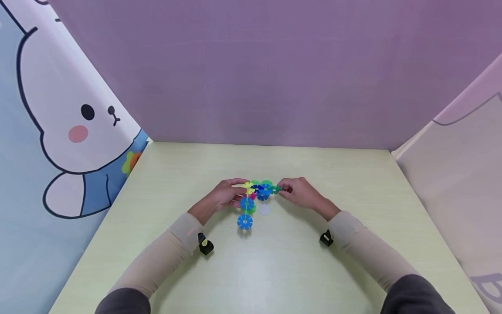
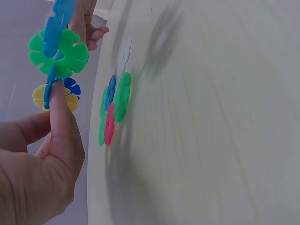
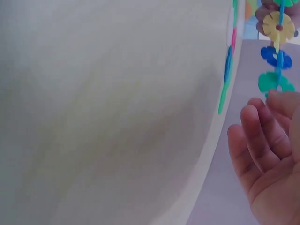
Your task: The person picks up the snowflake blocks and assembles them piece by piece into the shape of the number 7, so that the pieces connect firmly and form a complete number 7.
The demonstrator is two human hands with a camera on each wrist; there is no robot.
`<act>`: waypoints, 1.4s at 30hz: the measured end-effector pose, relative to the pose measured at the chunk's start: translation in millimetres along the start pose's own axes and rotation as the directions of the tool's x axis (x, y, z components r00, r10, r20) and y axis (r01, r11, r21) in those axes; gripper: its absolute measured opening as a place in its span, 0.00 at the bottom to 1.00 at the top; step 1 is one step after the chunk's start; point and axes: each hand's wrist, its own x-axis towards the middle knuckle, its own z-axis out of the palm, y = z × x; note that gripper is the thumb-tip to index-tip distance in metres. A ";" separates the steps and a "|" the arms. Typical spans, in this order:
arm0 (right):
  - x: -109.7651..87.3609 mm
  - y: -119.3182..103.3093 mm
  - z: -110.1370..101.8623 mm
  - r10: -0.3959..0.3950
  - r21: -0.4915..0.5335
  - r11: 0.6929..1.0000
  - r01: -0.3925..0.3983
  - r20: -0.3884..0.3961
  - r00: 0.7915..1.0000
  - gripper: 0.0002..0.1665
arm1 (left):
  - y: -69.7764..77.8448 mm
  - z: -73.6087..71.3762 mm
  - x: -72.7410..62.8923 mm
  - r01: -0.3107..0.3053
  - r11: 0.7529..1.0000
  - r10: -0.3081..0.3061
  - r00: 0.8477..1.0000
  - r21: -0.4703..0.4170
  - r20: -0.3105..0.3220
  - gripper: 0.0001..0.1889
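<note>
A chain of slotted plastic snowflake discs is held above the table between both hands. My left hand pinches it near a yellow disc. From there a blue disc and others hang toward the front, with a green disc among them in the left wrist view. At the chain's other end, thumb and fingers of my right hand pinch a green disc. A dark blue disc sits between the green and yellow ones. The right fingertips partly hide the end disc.
Loose discs lie on the table beneath the chain: a green disc, a pink disc, a white disc and others. A purple panel rises behind the table, with printed cloth along the left side.
</note>
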 end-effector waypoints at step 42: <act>70.5 7.6 7.7 0.122 -0.076 0.991 -0.107 0.229 0.966 0.27 | -9.3 -13.1 -12.0 0.020 0.999 -0.021 1.000 0.037 0.018 0.21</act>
